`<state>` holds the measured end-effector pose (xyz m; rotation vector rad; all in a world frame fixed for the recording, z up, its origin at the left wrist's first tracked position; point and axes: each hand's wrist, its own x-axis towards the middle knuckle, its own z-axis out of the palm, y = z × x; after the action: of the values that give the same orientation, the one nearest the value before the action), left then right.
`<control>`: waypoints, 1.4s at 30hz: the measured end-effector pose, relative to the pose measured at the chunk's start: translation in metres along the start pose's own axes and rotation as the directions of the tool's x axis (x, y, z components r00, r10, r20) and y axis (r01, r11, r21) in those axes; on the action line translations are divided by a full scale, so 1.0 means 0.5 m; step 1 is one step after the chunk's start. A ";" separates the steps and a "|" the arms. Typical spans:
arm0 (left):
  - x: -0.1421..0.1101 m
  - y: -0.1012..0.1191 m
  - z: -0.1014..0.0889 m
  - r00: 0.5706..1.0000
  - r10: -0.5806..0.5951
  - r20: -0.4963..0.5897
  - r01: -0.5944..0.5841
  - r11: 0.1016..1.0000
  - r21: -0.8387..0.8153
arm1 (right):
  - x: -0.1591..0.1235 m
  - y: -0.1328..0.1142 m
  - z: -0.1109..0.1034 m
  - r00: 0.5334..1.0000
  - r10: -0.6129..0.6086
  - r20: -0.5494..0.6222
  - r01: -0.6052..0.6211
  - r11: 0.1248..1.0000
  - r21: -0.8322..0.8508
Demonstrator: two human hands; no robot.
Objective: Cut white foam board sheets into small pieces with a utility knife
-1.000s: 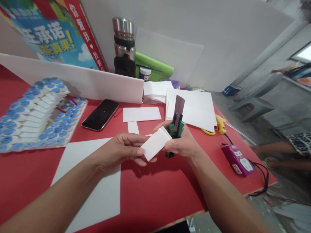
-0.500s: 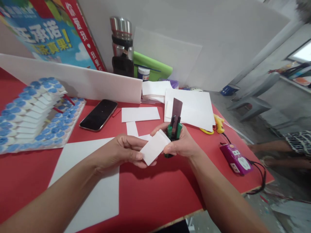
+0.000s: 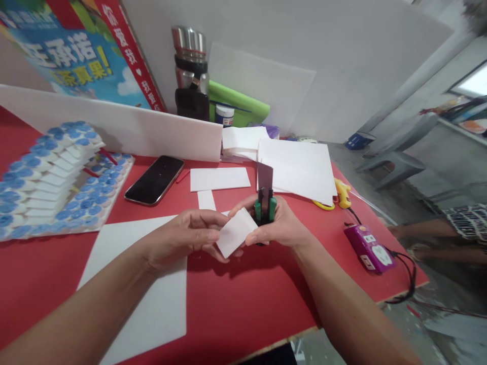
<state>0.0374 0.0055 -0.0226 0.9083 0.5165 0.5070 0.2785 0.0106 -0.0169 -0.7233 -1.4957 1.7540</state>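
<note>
Small white foam board pieces (image 3: 236, 234), stacked together, are tilted above the table between my hands. My left hand (image 3: 183, 236) is closed on their left side, thumb near the lower left edge. From the right, my right hand (image 3: 286, 227) pinches the stack with thumb and fingers. That same hand also grips a green and black utility knife (image 3: 265, 205), its wide blade pointing up and away. Under my left forearm lies a large white board sheet (image 3: 152, 299). A white strip (image 3: 206, 200) and a white rectangle (image 3: 220, 179) lie just beyond my hands.
A blue-and-white stair model (image 3: 49, 177) and a phone (image 3: 155, 180) sit left. White sheets (image 3: 299, 170), a yellow glue gun (image 3: 343, 193) and a purple power box (image 3: 370, 249) with cables are right. A steel flask (image 3: 191, 71) stands behind. Another person's arm (image 3: 426, 232) shows far right.
My right hand and the knife have shifted a little left. The stack has turned slightly, and the fingers have closed in around it, so less of its face shows.
</note>
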 end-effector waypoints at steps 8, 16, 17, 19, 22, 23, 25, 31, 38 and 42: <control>0.006 -0.013 0.003 0.984 0.033 -0.173 -0.031 0.999 0.015 | -0.001 0.002 0.012 1.000 -0.009 0.009 0.009 1.000 0.009; 0.008 -0.006 0.004 0.988 0.042 -0.148 -0.037 0.999 0.036 | 0.007 0.001 0.015 0.999 0.027 -0.035 -0.027 1.000 0.004; 0.009 -0.006 0.004 0.987 0.041 -0.154 -0.036 0.999 0.034 | 0.008 0.002 0.015 0.999 0.029 -0.031 -0.028 0.999 0.017; 0.010 -0.005 0.004 0.984 0.044 -0.173 -0.041 0.999 0.025 | 0.011 0.003 0.015 0.999 0.034 -0.032 -0.032 0.998 0.052; 0.014 -0.007 0.003 0.958 0.087 -0.272 -0.083 0.996 0.024 | 0.019 0.004 0.015 0.992 0.038 -0.121 -0.027 0.996 0.086; 0.015 -0.008 0.004 0.938 0.116 -0.327 -0.110 0.993 0.038 | 0.021 0.005 0.015 0.985 0.034 -0.166 -0.021 0.997 0.080; 0.018 -0.011 0.005 0.882 0.183 -0.434 -0.162 0.983 0.084 | 0.026 0.008 0.014 0.969 0.017 -0.248 -0.005 0.999 0.050; 0.025 -0.020 0.012 0.746 0.337 -0.575 -0.248 0.941 0.229 | 0.028 0.013 0.019 0.927 -0.046 -0.372 0.051 0.999 0.005; 0.024 -0.024 0.020 0.714 0.423 -0.557 -0.246 0.897 0.366 | 0.025 0.012 0.024 0.914 -0.059 -0.401 0.037 0.997 -0.063; 0.021 -0.026 0.019 0.698 0.445 -0.560 -0.216 0.877 0.429 | 0.025 0.013 0.020 0.917 -0.064 -0.393 0.034 0.996 -0.082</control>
<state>0.0538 -0.0003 -0.0306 1.1585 1.1075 1.1224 0.2622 0.0143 -0.0211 -1.0024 -1.2903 1.4146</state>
